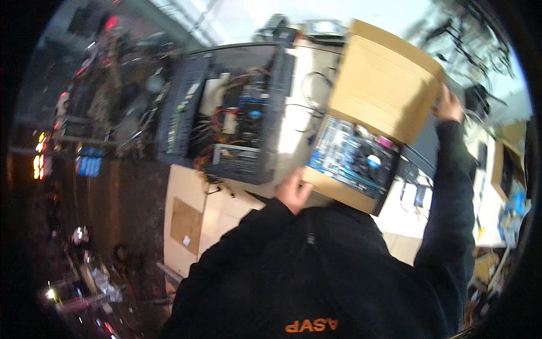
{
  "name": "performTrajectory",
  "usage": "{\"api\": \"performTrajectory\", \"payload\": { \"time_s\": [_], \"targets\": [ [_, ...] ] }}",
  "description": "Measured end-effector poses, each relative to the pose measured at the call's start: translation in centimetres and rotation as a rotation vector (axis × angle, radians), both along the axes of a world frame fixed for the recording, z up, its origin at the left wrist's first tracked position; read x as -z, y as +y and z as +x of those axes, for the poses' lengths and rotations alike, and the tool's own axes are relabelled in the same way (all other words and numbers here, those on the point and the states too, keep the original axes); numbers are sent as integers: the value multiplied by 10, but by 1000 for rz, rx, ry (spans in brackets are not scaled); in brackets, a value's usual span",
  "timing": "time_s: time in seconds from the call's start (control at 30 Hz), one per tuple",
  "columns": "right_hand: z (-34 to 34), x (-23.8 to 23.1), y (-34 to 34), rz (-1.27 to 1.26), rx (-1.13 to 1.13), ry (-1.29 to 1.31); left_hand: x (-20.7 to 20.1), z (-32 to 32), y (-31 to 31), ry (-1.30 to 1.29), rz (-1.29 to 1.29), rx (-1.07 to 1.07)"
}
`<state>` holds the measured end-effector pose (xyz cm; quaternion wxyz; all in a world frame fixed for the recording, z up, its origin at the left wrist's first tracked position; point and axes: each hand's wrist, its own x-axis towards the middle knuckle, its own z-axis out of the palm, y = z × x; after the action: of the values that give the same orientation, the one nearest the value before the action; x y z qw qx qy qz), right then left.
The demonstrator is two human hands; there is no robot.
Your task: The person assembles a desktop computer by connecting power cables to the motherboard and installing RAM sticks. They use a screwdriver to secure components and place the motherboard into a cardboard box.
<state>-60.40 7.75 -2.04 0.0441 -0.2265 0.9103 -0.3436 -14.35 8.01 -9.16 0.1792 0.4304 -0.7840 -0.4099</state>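
Close in front of my body is an open cardboard box (339,189) with its brown lid (381,79) folded up and away from me. A blue motherboard (353,155) lies inside, with a round blue-and-white part on it. My left hand (293,192) grips the box at its near left corner, the fingers curled at the edge. Higher up on the right, my right hand (449,104) is closed on the right edge of the lid; part of its fingers is hidden behind the cardboard.
Left of the box an opened computer case (226,113) shows its boards and cables. Black cables (316,93) lie on the white table between them. Behind the box sits a small grey device (324,28). Dark cables hang at the far right. A wooden panel (186,226) is at lower left.
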Motion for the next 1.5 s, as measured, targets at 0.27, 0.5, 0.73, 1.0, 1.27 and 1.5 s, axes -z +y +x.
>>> {"api": "performTrajectory", "payload": {
  "time_s": [0.27,0.5,0.73,1.0,1.27,1.5],
  "targets": [
    [45,47,90,-459,-120,-244,-88,124,-150,-15,-660,-699],
    [115,44,112,-452,-228,-325,-47,215,-248,-761,-376,-611],
    [134,49,135,-431,-178,-337,-44,229,-267,-761,-359,-518],
    [154,43,136,-400,-191,-386,-55,196,-317,-407,-502,-401],
    [181,21,137,-307,-189,-405,-59,188,-370,-776,-373,-142],
    [204,-5,156,-331,-114,-477,-133,176,-316,-355,-403,-320]
  ]
}}
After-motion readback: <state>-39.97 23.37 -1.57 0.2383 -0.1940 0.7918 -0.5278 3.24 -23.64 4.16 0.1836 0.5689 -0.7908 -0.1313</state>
